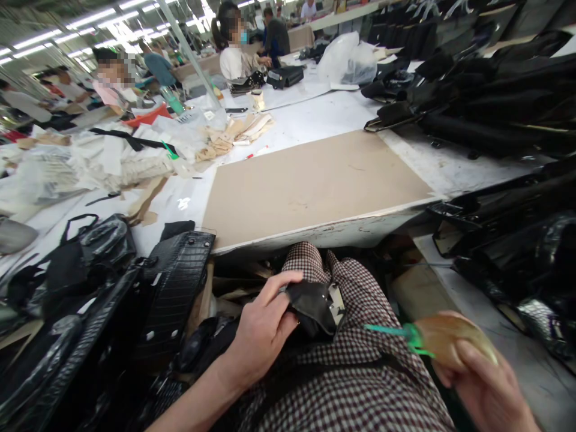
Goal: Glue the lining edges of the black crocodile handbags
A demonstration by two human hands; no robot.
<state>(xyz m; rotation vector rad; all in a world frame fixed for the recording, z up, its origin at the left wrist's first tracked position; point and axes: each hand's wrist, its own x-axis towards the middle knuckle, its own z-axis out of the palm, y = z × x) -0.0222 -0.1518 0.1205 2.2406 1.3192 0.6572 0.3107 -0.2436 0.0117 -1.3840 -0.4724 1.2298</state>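
My left hand (263, 327) rests on my lap and grips a small black leather piece (315, 306) with a pale tag at its edge. My right hand (483, 387) is closed round a brownish squeeze bottle (454, 341) whose green nozzle (391, 332) points left towards the leather piece, a short way from it. Both hands are below the front edge of the worktable, over my checked trousers (355, 384).
A tan board (315, 180) lies on the white table (315, 117) in front of me. Black bags and leather parts are piled at the left (112, 300) and right (495, 102). Paper patterns (112, 159) clutter the far left. Other people work at the far end.
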